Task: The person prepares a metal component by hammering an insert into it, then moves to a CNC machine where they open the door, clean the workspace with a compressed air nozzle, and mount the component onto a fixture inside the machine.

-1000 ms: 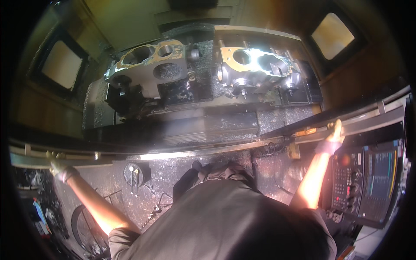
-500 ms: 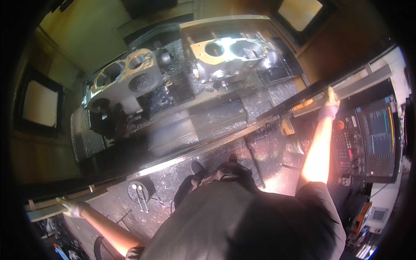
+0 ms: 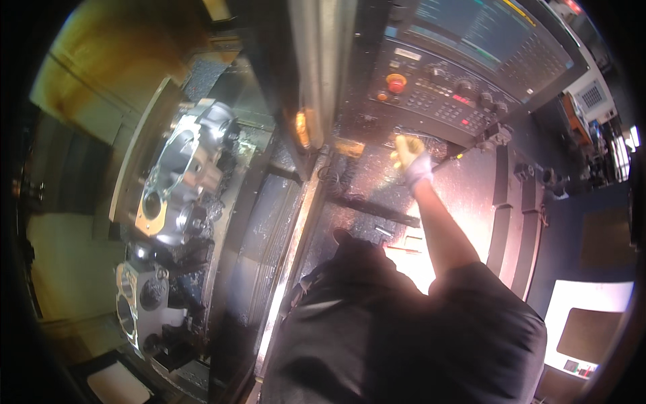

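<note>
Head view: gloved right hand [image 3: 410,155], now off the door rail [image 3: 328,74], is held near the control panel [image 3: 431,97], far right; fingers half-curled, any hold cannot be told; left hand unseen.

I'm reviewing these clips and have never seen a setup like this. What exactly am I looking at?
There is no robot here: you are looking down past a person's dark shirt through a wide fisheye camera worn on their head, so straight edges bend. The right hand, in a pale glove, is near the lower edge of a control panel with a red button and a screen. Whether it holds anything, I cannot tell. The left hand is out of view. On the picture's left, inside a metal enclosure, sit two castings, with round openings.
</note>
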A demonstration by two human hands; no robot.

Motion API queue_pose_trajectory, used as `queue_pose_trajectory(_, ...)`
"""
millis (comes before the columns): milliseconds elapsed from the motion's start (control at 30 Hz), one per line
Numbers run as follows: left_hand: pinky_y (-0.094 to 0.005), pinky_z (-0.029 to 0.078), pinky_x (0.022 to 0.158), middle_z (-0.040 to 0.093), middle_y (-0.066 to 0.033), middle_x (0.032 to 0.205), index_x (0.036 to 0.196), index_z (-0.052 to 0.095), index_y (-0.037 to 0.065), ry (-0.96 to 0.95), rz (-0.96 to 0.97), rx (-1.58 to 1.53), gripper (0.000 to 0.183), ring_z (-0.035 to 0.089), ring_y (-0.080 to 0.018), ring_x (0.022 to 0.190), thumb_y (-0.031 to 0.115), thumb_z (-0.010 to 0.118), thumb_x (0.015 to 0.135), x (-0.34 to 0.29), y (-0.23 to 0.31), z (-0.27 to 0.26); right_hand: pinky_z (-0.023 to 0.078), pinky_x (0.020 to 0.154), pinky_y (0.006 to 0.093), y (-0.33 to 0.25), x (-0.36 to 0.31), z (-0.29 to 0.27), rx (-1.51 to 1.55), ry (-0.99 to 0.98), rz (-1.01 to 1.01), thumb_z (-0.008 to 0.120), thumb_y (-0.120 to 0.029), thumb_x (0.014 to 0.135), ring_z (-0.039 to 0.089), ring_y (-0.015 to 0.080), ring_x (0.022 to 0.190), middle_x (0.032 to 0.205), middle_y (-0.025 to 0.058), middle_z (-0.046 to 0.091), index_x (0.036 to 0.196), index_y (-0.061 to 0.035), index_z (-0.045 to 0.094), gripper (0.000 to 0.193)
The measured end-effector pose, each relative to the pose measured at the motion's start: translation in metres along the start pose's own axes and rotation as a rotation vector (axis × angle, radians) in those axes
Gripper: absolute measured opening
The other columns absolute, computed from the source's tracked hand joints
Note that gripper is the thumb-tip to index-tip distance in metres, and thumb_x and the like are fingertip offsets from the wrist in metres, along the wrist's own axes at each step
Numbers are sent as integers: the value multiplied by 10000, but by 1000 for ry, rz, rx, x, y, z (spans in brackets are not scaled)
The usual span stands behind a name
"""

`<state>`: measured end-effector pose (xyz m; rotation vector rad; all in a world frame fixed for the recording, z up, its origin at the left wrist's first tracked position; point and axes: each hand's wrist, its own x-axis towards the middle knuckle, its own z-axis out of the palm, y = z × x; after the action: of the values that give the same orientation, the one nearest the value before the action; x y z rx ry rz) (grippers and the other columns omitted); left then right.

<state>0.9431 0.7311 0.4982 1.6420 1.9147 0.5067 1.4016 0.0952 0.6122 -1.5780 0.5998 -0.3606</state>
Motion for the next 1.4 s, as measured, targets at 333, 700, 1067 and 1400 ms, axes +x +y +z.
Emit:
queue_pose_trajectory(333, -410, 506, 1001, 673, -189, 1323, 1348, 633, -13, -376, 398, -219, 532, 642, -302, 1153, 391, 664, 1003, -10, 164, 120, 523, 983, 439, -175, 63, -32, -913, 195, -161, 552, -722, 901, 705, 355, 1100, 1116, 205, 747, 1181, -16, 692, 772)
queue_pose_trajectory(700, -362, 518, 922, 708, -108, 1092, 1187, 660, -7, -893, 778, 131, 292, 668, -220, 989, 181, 716, 969, -110, 149, 187, 496, 576, 293, -170, 83, -28, -176, -35, 36, 554, -650, 960, 592, 138, 538, 663, 107, 690, 938, 11, 680, 674)
queue_pose_trajectory(1067, -346, 518, 867, 728, -91, 1076, 1157, 640, -15, -830, 638, 505, 384, 668, -194, 943, 336, 652, 1001, -19, 69, 171, 508, 595, 293, -154, 84, -32, 115, -207, -43, 536, -634, 997, 620, 156, 570, 691, 129, 684, 989, 52, 659, 696)
queue_pose_trajectory(1400, -337, 500, 1006, 714, -142, 1195, 1246, 626, -29, -982, 732, 214, 372, 667, -216, 1134, 258, 660, 1011, -144, 184, 200, 455, 565, 259, -13, 42, -43, -105, -381, 271, 617, -434, 1031, 572, 112, 592, 742, 54, 683, 1020, -33, 685, 407)
